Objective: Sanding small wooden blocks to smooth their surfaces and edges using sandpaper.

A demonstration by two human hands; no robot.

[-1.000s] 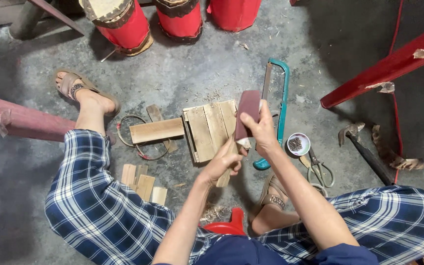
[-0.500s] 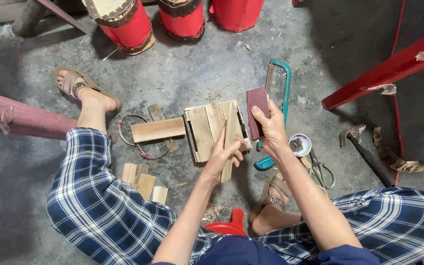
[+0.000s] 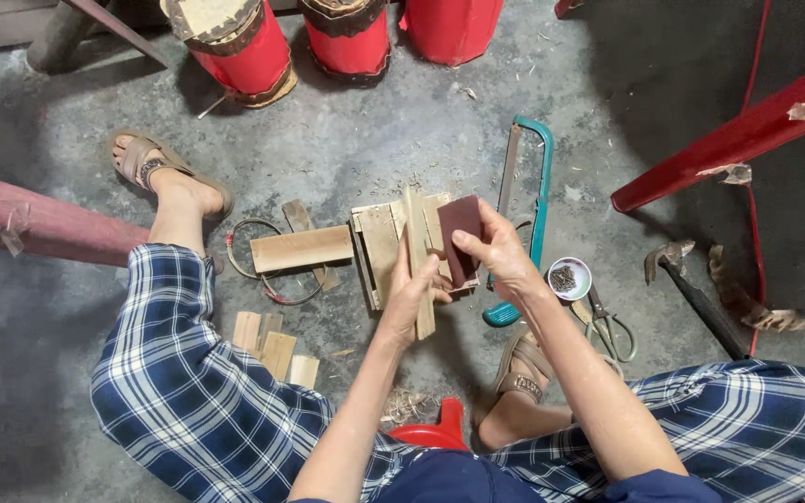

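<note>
Over the last second my right hand [image 3: 496, 256] brought the dark red sanding sheet [image 3: 459, 237] down from its raised position by the hacksaw [image 3: 525, 219] to lie against the narrow wooden strip [image 3: 418, 261]. My left hand [image 3: 414, 298] turned the strip from a low slant to nearly upright, its top end now crossing the stacked wood pieces [image 3: 384, 247] on the floor.

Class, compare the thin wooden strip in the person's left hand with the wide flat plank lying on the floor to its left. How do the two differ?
The wooden strip is narrow and slender; the flat plank is clearly wider. The strip is held in the left hand and points away from the person, while the plank lies untouched on the concrete floor, running crosswise. The right hand presses a dark sanding sheet against the strip. Both are pale, bare wood.
</note>
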